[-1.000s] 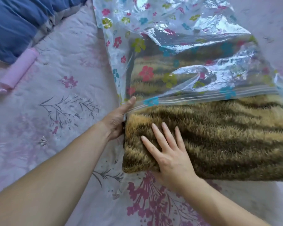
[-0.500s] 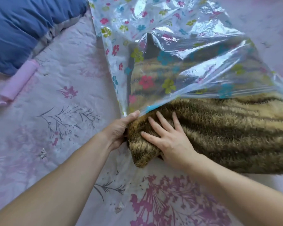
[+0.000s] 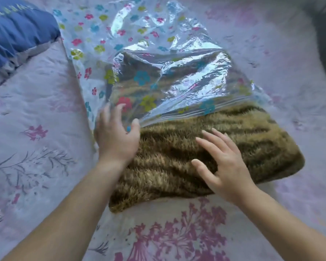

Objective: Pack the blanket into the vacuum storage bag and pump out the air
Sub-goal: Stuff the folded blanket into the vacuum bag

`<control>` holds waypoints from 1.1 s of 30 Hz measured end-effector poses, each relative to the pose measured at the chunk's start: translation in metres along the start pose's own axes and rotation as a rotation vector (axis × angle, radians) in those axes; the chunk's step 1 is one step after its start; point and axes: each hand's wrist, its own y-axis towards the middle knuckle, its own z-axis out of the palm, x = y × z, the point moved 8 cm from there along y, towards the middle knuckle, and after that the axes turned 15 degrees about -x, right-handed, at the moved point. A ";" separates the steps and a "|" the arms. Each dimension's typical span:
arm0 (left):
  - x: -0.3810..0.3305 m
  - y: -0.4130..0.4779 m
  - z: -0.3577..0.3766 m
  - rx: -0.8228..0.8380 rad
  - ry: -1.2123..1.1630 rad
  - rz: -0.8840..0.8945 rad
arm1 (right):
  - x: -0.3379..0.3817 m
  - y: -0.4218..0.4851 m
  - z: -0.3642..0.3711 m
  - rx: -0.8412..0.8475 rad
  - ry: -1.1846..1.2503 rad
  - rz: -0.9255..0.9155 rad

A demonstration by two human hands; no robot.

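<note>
Head view: I'm in the packing step. The blanket (image 3: 167, 166) is only partly in the bag (image 3: 139, 34), its far part showing through the film toward 12 o'clock and its near part out on the bed sheet (image 3: 36, 110). My left hand (image 3: 117, 136) sits at the zip edge (image 3: 186, 115), fingers over the film, thumb at the lip; blur hides whether I pinch it. My right hand (image 3: 224, 162) lies flat on the fur, fingers spread, holding nothing. Next, I judge, lift the lip and shove toward 12. The bag looks flat and slack beyond the blanket. The blanket corner at 4 o'clock may need tucking; the blue pillow (image 3: 17, 31) at 10 is well apart
</note>
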 end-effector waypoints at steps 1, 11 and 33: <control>-0.039 -0.005 0.015 0.063 -0.104 0.162 | -0.026 0.008 -0.011 0.000 -0.066 0.087; -0.208 -0.050 0.180 0.393 0.148 0.804 | -0.229 0.024 -0.059 0.200 -0.127 0.773; -0.279 -0.026 0.280 0.460 0.011 0.644 | -0.275 0.043 -0.006 0.150 0.816 1.100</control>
